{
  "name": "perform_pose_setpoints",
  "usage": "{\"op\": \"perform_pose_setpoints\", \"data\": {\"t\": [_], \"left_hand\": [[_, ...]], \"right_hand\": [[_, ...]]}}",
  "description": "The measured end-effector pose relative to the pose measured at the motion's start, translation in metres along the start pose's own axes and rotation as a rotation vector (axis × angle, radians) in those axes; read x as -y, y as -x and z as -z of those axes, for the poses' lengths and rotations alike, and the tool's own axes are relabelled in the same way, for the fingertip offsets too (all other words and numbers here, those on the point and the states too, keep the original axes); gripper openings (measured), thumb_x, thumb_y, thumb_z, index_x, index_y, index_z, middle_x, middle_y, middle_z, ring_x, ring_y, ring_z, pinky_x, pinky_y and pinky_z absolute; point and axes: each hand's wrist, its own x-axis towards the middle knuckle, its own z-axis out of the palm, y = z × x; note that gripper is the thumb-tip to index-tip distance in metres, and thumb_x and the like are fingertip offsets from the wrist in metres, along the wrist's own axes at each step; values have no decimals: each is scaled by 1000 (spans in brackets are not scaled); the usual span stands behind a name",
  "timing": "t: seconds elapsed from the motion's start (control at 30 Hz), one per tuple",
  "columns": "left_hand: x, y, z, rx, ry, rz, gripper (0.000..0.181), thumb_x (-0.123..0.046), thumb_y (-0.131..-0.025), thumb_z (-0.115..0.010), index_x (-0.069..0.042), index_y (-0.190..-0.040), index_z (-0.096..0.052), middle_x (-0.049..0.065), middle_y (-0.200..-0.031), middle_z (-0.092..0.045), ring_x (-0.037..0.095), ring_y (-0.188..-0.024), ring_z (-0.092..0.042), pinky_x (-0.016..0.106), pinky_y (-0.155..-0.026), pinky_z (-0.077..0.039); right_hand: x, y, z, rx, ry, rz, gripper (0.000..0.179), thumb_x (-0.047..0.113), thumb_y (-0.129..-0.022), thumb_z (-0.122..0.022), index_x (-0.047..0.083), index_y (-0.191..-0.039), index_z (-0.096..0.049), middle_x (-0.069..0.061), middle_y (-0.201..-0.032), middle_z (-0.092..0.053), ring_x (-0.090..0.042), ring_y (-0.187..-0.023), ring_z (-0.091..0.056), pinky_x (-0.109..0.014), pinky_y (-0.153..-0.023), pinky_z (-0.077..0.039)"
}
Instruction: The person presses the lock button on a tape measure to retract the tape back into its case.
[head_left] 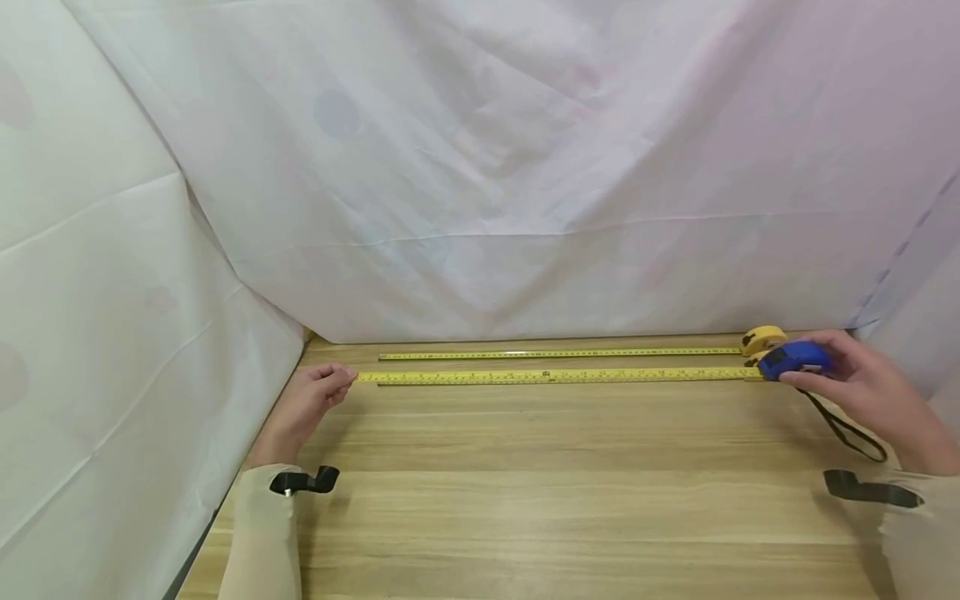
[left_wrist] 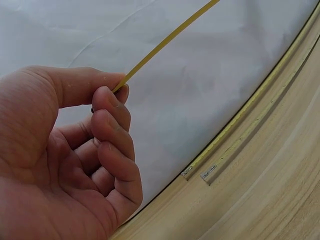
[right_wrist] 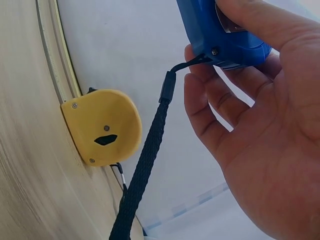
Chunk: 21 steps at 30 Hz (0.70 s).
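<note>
My left hand [head_left: 309, 407] pinches the end of a yellow tape blade [head_left: 555, 376] between thumb and forefinger; the other fingers are curled in the left wrist view. The blade stretches across to a blue tape measure [head_left: 797, 360], whose case my right hand [head_left: 873, 392] grips above the table. From the case hangs a black wrist strap [right_wrist: 150, 145]. Below and behind it, a yellow tape measure [right_wrist: 102, 127] stands on the table. Two drawn-out blades lie side by side on the wood in the left wrist view, the nearer one [left_wrist: 250, 130] partly covered by the held blade in the head view.
A wooden table [head_left: 525, 500] spans the work area. White cloth [head_left: 480, 167] hangs along its back edge and at both sides. In the head view, the blue case hides most of a second yellow case. Black mounts [head_left: 303, 481] sit on both sleeves.
</note>
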Motion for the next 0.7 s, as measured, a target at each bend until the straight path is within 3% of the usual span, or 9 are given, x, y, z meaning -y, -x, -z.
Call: {"op": "perform_pose_setpoints", "data": {"t": [0.2,0.47,0.7], "left_hand": [[-5,4,1,-5,-26,16,16,-16,-112,-66,-8,-98,-68,-3,-90,-58,12,-84,-54,30,-87,-53],[-3,-4,-7,31,-58,25,18,-19,-113,-66,-7,-99,-63,-1,-91,-55,13,-86,-53,33,-88,-52],[-6,-9,-17,52,-65,32,19,-20,-113,-66,-6,-100,-62,0,-91,-55,14,-86,-52,33,-88,-52]], "right_hand": [[1,-4,-8,-3,-31,29,41,-10,-101,-73,0,-137,-57,18,-118,-59,8,-96,-65,-14,-70,-56],[3,-13,-13,12,-69,154,38,-20,-96,-73,-2,-128,-62,17,-121,-62,7,-98,-66,-11,-74,-55],[5,-20,-14,24,-84,171,36,-21,-94,-75,-5,-124,-63,16,-116,-67,5,-97,-68,-12,-74,-56]]}}
